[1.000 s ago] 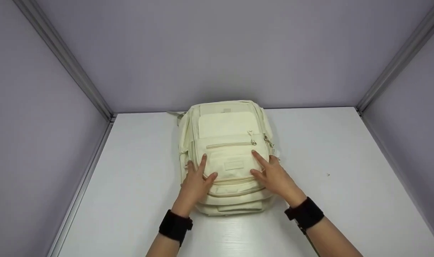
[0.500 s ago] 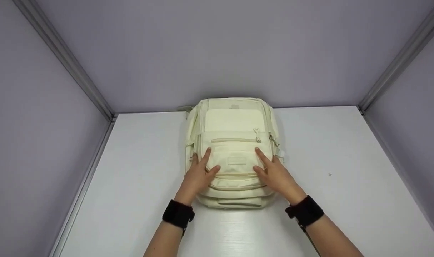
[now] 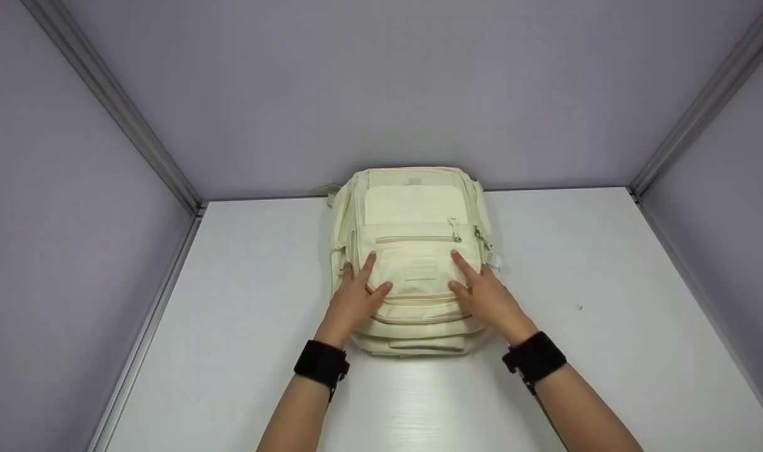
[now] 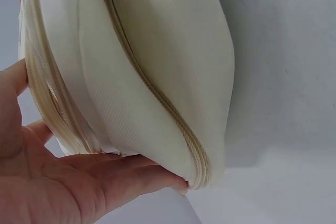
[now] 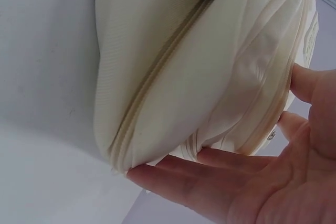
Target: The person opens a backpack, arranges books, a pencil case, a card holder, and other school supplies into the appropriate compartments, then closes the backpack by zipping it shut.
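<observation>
A cream backpack (image 3: 422,207) lies front up on the white table, its top end at the back wall. My left hand (image 3: 351,303) rests on its left side, thumb and a finger spread over the front pocket and other fingers down the side. Mirroring it, my right hand (image 3: 491,303) touches the right side. In the left wrist view, nearly straight fingers (image 4: 131,174) lie along the bag's side by a beige zipper (image 4: 157,95). The right wrist view has extended fingers (image 5: 194,179) against the opposite side, near another zipper (image 5: 152,77).
The white table (image 3: 249,301) is bounded by a grey back wall (image 3: 381,88) and side panels with metal corner posts. A tiny speck (image 3: 579,307) lies right of the bag. A strap (image 3: 324,189) sticks out at the bag's upper left. Both wrists wear black bands (image 3: 321,363).
The backpack has slid away from me toward the back wall and slightly right. Both hands have stayed on its sides and moved along with it.
</observation>
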The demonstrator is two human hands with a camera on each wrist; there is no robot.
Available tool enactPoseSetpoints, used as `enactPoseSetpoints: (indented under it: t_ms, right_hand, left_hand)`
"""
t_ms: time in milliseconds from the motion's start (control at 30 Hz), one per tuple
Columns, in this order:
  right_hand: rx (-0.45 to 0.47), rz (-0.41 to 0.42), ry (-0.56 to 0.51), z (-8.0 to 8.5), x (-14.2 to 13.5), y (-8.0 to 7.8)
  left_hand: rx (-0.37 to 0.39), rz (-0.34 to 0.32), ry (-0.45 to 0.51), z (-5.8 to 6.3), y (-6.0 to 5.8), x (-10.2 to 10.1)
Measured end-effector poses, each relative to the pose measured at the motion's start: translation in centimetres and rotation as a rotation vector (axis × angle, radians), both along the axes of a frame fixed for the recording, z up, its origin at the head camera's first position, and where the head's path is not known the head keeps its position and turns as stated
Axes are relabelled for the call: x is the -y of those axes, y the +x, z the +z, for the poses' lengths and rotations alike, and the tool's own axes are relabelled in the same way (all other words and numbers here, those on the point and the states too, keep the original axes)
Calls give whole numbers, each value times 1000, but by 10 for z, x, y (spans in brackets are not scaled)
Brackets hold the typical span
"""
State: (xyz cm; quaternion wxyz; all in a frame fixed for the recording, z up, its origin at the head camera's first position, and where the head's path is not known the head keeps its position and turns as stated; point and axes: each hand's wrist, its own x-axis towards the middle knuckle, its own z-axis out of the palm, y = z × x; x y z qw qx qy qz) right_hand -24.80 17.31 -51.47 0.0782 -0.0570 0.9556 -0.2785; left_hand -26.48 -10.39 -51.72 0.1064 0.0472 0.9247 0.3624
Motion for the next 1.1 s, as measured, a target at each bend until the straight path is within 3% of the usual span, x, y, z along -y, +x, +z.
enactPoseSetpoints:
  t_ms: [400,633,867,1100]
  right_hand:
    - [5,3,12,2,-1,-8]
    - [-12,14,20,4,-5,-8]
    - [-127,-23,106,9,-12,-4]
    - [-288,-117,212,14,-33,-7]
  left_hand:
    - [-5,-7,-13,1,-7,-2]
    - [-56,-61,-119,1,-10,1]
    - [-207,-136,-243,3,-11,21]
    - [-385,-67,-282,3,-16,48]
